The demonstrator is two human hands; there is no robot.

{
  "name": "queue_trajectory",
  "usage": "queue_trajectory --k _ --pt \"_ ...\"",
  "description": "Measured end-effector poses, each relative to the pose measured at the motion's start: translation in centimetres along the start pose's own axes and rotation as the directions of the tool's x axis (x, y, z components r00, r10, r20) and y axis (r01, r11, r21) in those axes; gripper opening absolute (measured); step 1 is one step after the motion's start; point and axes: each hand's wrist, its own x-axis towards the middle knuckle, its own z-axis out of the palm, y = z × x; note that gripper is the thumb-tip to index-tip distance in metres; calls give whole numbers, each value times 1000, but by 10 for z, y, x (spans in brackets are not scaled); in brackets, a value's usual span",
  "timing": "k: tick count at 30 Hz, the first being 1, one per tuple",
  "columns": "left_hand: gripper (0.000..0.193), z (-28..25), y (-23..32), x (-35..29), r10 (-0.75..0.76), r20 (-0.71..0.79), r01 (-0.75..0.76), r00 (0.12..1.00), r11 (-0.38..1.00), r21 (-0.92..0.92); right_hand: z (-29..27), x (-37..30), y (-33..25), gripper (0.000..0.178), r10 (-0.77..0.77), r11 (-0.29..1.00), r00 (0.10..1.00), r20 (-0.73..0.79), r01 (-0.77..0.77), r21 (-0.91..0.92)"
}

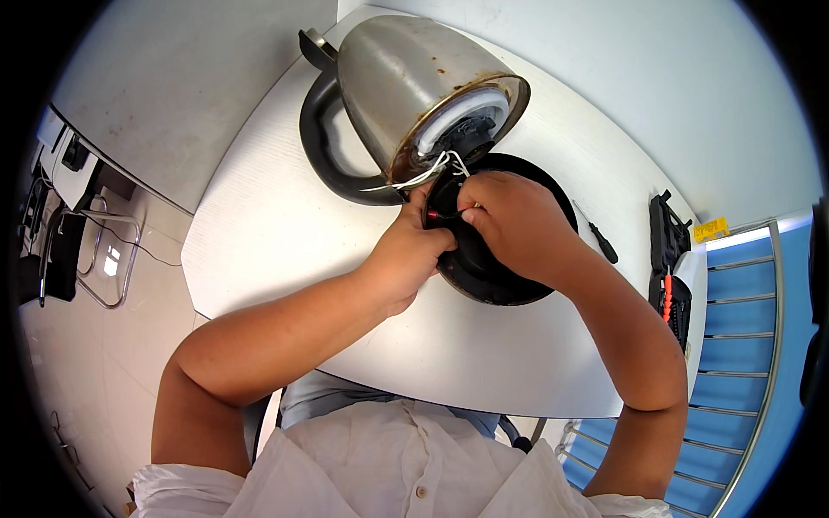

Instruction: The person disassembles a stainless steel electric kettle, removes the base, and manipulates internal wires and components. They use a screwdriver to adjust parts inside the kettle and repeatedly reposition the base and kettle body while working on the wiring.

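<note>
At nine o'clock from the hands, off the tabletop (pixel 285 216) edge, a metal chair frame (pixel 108 259) stands on the tiled floor (pixel 104 371). Up at eleven o'clock a steel kettle (pixel 406 82) lies tipped on its side on the white tabletop, its black handle (pixel 324 142) to the left and its open underside facing the person, with white wires (pixel 427 173) trailing out of it. Just below that opening the left hand (pixel 410 250) is curled shut, its fingertips pinching at the wires and the edge of a black round base (pixel 492 268). Touching it at three o'clock, the right hand (pixel 514 220) is also closed, fingers bent down onto the same base, thumb meeting the left hand's fingers where a small red spot shows among the wires. That base lies flat on the tabletop, touching the rim of the kettle's underside and mostly hidden beneath both hands. Farther toward three o'clock a black-handled screwdriver (pixel 596 235) lies by itself, and beyond it, at the tabletop's right edge, sits a black tool holder (pixel 669 259) with a red-and-white bit, next to a small yellow tag (pixel 711 229).
</note>
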Motion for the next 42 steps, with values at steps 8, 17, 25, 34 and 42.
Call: queue_trajectory --k 8,17,25,34,42 --pt "70 1 1 0 -3 22 4 1000 997 -79 -6 2 -1 6 26 997 1000 12 -25 -69" --pt "68 1 2 -1 -5 21 6 1000 999 -40 -2 -3 0 2 -32 993 998 -59 25 -115" --pt "66 -1 2 1 -13 30 13 999 1000 -19 -10 -4 -3 5 -141 948 988 -60 118 -294" --pt "66 0 3 -1 -28 11 29 1000 995 -95 -2 -1 3 1 -160 928 985 -58 130 -349" --pt "63 3 5 -4 -20 7 21 1000 994 -105 -3 1 -3 2 -137 938 990 -43 116 -325"
